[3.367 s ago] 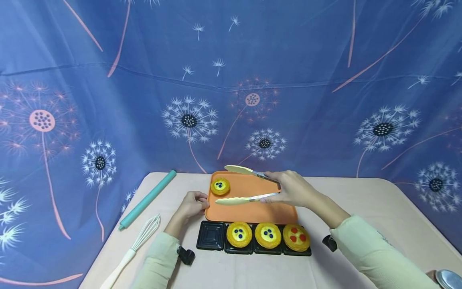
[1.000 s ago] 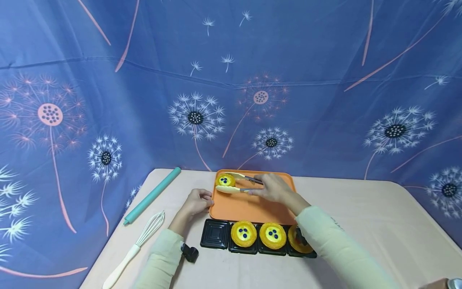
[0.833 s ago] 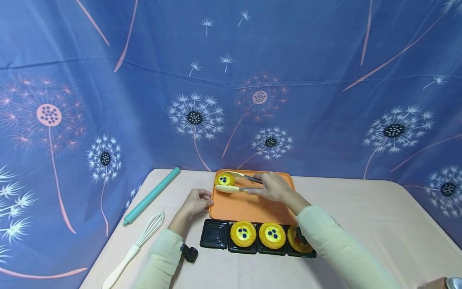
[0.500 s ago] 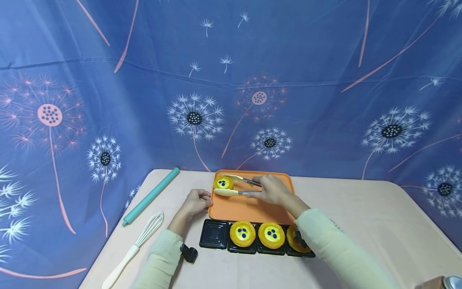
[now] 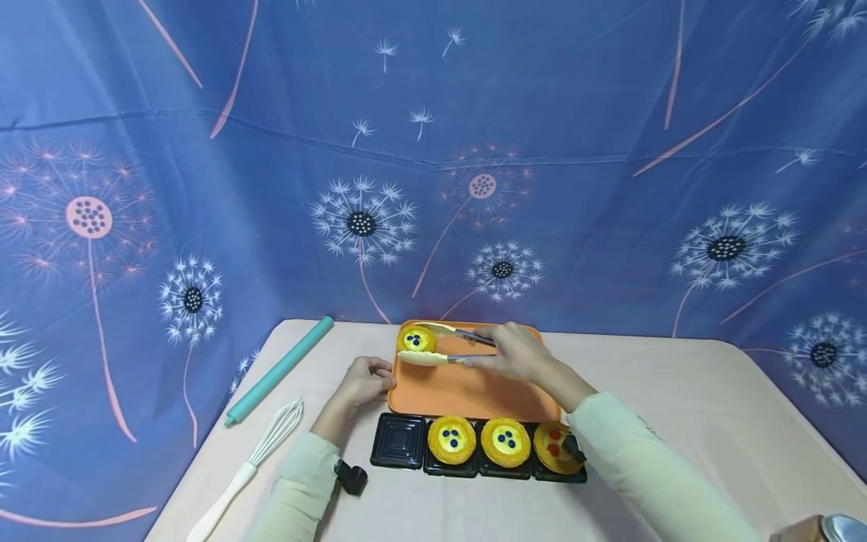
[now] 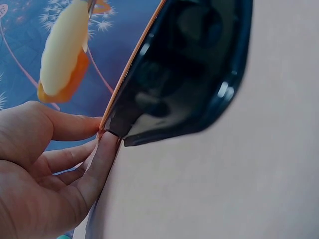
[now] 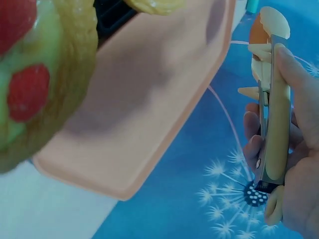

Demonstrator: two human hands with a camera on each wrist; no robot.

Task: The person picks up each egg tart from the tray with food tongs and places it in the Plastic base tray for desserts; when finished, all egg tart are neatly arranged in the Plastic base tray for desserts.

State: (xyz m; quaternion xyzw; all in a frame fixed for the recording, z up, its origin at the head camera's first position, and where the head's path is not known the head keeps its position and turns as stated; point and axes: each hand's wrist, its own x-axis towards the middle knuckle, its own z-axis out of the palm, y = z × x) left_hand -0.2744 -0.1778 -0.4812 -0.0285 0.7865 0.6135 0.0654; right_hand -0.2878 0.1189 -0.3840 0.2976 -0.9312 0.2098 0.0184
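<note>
My right hand (image 5: 520, 355) grips tongs (image 5: 425, 358) with pale scalloped tips. Between those tips is a yellow tart (image 5: 413, 338) topped with blue berries, over the back left corner of an orange tray (image 5: 467, 388). Seen from the left wrist, the tart (image 6: 76, 79) stands clear of the tray's thin edge. My left hand (image 5: 363, 382) pinches the tray's left edge, thumb and fingers meeting on it. In front of the tray, black square containers (image 5: 398, 441) form a row. Two hold blueberry tarts (image 5: 451, 440); the rightmost holds a red-topped tart (image 5: 550, 446), partly covered by my wrist camera.
On the left lie a teal rolling pin (image 5: 279, 372) and a white whisk (image 5: 260, 452). A jar with a metal lid (image 5: 843, 528) stands at the front right. A blue dandelion-print cloth (image 5: 576, 263) hangs behind the table.
Since the earliest frame, the right hand has brought the tongs left and closed their tips around the tart. Over the last second the tart has barely moved. The left hand stays at the tray edge.
</note>
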